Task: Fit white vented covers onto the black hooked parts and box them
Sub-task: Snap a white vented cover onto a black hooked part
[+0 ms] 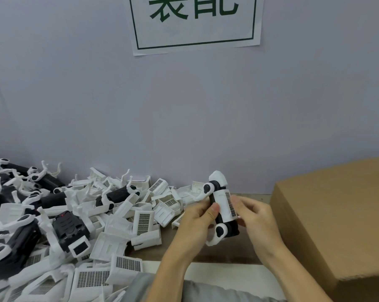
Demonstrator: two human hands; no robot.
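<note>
Both my hands hold one black hooked part (233,228) upright above the table, with a white vented cover (224,202) lying along its front. My left hand (198,221) grips it from the left, thumb pressed on the black body. My right hand (255,216) pinches the cover's right edge by the vent grid. White hooks stick out at the part's top and bottom. A heap of loose white vented covers (144,221) and black hooked parts (70,227) fills the table's left half. The brown cardboard box (336,214) stands at the right.
A grey wall (184,116) rises just behind the table, with a white paper sign (195,22) printed in green. A strip of bare brown tabletop (227,251) lies under my hands, and a white sheet (227,273) covers the near edge.
</note>
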